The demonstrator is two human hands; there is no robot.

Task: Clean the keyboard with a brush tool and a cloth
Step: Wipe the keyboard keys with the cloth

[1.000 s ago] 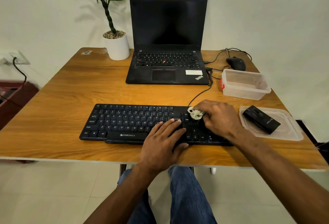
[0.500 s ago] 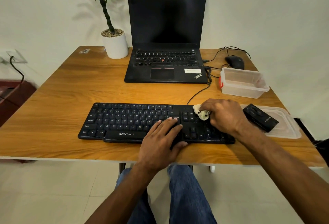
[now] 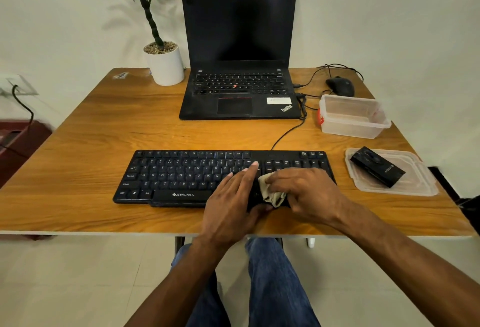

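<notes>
A black Zebronics keyboard (image 3: 181, 173) lies on the wooden table (image 3: 91, 132) near its front edge. My right hand (image 3: 309, 191) presses a small crumpled whitish cloth (image 3: 271, 193) onto the keyboard's right part, near its front edge. My left hand (image 3: 233, 202) rests flat on the keys just left of the cloth, fingers spread, holding nothing. A black box-shaped tool (image 3: 376, 167) lies on a clear plastic lid (image 3: 415, 186) to the keyboard's right. No brush bristles can be made out.
An open black laptop (image 3: 239, 67) stands behind the keyboard, its cables running right to a black mouse (image 3: 340, 85). A clear plastic container (image 3: 350, 116) sits at the right. A potted plant (image 3: 163, 63) stands at the back left.
My right hand has drawn the cloth from the keyboard's upper right area down toward its front edge. My left hand stays on the keys.
</notes>
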